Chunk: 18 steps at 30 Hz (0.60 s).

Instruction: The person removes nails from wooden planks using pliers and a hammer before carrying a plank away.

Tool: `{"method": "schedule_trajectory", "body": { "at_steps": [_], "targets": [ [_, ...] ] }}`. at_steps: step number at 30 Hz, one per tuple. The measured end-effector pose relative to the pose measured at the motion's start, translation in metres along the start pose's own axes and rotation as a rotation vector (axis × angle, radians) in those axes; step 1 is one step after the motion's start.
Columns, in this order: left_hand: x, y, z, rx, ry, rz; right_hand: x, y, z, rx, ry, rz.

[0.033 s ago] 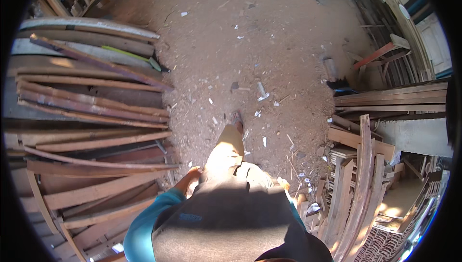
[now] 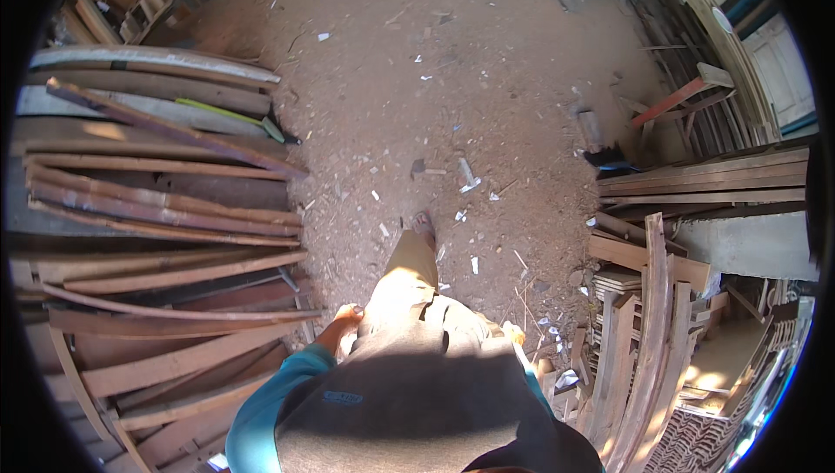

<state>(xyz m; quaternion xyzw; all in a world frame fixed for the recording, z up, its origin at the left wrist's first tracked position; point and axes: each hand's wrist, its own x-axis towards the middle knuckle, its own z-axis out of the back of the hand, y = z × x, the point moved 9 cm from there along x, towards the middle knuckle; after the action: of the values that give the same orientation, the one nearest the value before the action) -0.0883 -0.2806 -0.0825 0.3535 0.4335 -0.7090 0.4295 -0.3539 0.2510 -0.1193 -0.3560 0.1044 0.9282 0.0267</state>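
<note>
Here, seen from the head camera, a person is standing on a dirt floor (image 2: 487,64) strewn with chips, in a yard between two piles of timber. The left hand (image 2: 346,321) is hanging at the hip, fingers loosely curled and grasping nothing, just beside the ends of the planks (image 2: 174,273) piled to the person's left. The right hand (image 2: 513,332) is showing only as a sliver past the trouser leg; whether it is clenched or released cannot be told. One sandalled foot (image 2: 424,225) is pointing forward among the scraps.

The nearest planks are lying flat, ends toward the left hand, close but apart from it. A second stack (image 2: 648,325) is leaning on the right, near the right hand, with sawn offcuts below it.

The risk, as it looks from here, lies in the footing and the rough ends: scattered chips and a small block (image 2: 419,168) ahead could turn a foot in open footwear, and the splintered plank ends could catch the bare left hand.
</note>
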Motion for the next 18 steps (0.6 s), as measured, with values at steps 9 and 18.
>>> {"method": "schedule_trajectory", "body": {
  "at_steps": [9,18],
  "targets": [
    [0.175,-0.318,0.270,0.106,-0.324,-0.380,0.109,0.219,0.147,0.438,-0.362,0.122],
    [0.247,-0.594,0.341,0.029,-0.180,-0.624,0.274,0.248,0.141,0.235,-0.080,-0.084]
  ]
}}
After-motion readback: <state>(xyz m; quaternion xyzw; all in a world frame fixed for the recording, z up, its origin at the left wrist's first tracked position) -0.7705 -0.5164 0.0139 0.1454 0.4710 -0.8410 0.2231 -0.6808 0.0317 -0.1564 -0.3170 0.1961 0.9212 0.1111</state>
